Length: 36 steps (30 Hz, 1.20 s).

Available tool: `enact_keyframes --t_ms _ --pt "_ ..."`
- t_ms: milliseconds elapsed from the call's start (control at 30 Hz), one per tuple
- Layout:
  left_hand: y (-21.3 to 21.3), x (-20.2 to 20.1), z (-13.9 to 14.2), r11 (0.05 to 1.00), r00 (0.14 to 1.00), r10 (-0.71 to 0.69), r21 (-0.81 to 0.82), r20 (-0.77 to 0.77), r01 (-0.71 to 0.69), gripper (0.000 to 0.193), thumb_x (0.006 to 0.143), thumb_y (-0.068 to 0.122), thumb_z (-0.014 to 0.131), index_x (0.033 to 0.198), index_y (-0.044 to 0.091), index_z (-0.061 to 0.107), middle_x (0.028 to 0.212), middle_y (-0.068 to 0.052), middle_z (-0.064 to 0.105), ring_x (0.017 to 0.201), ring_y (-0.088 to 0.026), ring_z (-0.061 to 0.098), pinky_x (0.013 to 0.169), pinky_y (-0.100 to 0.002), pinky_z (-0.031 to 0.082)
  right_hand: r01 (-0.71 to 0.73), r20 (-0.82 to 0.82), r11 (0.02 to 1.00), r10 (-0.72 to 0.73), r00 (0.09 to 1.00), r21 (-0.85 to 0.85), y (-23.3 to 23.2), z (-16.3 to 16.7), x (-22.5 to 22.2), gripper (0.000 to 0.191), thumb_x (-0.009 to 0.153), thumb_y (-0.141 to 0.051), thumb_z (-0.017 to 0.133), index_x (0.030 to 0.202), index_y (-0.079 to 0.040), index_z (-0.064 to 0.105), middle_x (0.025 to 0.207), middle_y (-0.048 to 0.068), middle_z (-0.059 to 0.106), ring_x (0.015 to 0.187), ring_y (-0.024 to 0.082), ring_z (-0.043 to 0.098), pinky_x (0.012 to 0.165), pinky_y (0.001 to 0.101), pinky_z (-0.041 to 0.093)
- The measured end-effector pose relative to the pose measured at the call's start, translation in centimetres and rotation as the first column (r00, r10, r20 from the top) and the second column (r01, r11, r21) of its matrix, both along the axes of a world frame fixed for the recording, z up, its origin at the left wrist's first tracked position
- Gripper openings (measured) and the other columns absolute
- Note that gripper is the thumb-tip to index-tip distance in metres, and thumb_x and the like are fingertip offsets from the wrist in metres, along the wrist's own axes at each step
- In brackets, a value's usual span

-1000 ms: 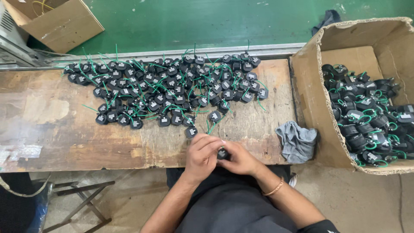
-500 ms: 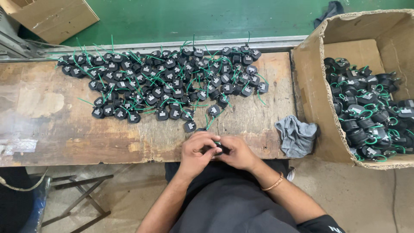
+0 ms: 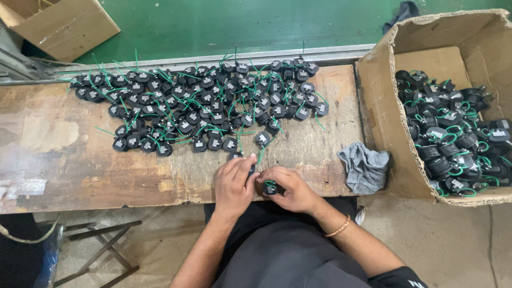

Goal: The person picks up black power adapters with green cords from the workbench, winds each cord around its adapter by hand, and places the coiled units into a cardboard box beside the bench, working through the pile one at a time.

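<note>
Both hands, left hand [image 3: 234, 184] and right hand [image 3: 290, 189], fingers pinching a small black wired part [image 3: 270, 188] at the table [image 3: 64, 165] edge (a slip could drop it to the floor).

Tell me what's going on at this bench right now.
A person seated at a worn wooden bench holds one small black part with a green wire between both hands: left hand, right hand. A large spread of the same parts lies on the bench beyond, a grey rag to the right, and a cardboard box holds more.
</note>
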<state>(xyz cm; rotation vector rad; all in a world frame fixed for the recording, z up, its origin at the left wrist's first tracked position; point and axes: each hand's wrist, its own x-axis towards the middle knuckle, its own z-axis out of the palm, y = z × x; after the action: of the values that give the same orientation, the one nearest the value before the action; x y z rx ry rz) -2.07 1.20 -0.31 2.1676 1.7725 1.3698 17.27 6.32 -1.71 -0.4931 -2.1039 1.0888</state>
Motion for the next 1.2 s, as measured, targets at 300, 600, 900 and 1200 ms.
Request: enact_keyframes --t_ms 300,600,900,1200 --pt "-1.2 -1.2 -1.6 0.978 0.885 -0.184 0.167 0.428 0.123 0.03 0.075 -0.005 0.083 0.1 0.007 0.073 0.092 -0.006 0.073 0.089 -0.024 0.067 0.082 -0.035 0.054 0.045 -0.003 0.989 -0.046 0.999 -0.144 0.2 -1.0 0.6 0.055 0.083 0.003 0.073 0.134 -0.005 0.057 0.111 0.01 0.066 0.101 0.025 0.069 0.093 0.0343 0.056" --pt "-0.2 1.9 -1.3 0.922 0.842 -0.37 0.269 0.392 0.28 0.03 0.086 -0.005 0.078 0.111 0.007 0.069 0.106 -0.007 0.073 0.091 -0.024 0.071 0.08 -0.034 0.057 -0.025 0.077 0.999 0.027 0.997 -0.03 0.6 -2.4 1.1 0.038 0.077 -0.012 0.087 0.105 -0.003 0.062 0.087 0.012 0.058 0.078 0.032 0.06 0.069 0.0393 0.048" --pt "-0.6 -0.6 1.1 0.878 0.846 -0.47 0.23 0.253 0.419 0.021 0.082 0.009 0.08 0.101 0.005 0.071 0.109 -0.01 0.073 0.094 -0.028 0.071 0.081 -0.037 0.058 -0.066 0.012 0.995 0.067 0.998 -0.071 0.6 -1.0 0.8 0.033 0.079 -0.015 0.084 0.101 -0.003 0.062 0.086 0.01 0.059 0.077 0.029 0.06 0.067 0.0383 0.047" --pt "-0.3 1.5 -0.9 0.958 0.831 -0.255 0.01 0.495 0.288 0.024 0.075 0.006 0.087 0.083 0.006 0.064 0.092 -0.005 0.074 0.091 -0.024 0.071 0.083 -0.035 0.056 -0.015 0.081 0.999 0.018 0.997 -0.038 0.4 -1.4 0.5 0.035 0.076 -0.016 0.09 0.094 -0.003 0.063 0.08 0.009 0.055 0.071 0.026 0.057 0.062 0.0377 0.045"
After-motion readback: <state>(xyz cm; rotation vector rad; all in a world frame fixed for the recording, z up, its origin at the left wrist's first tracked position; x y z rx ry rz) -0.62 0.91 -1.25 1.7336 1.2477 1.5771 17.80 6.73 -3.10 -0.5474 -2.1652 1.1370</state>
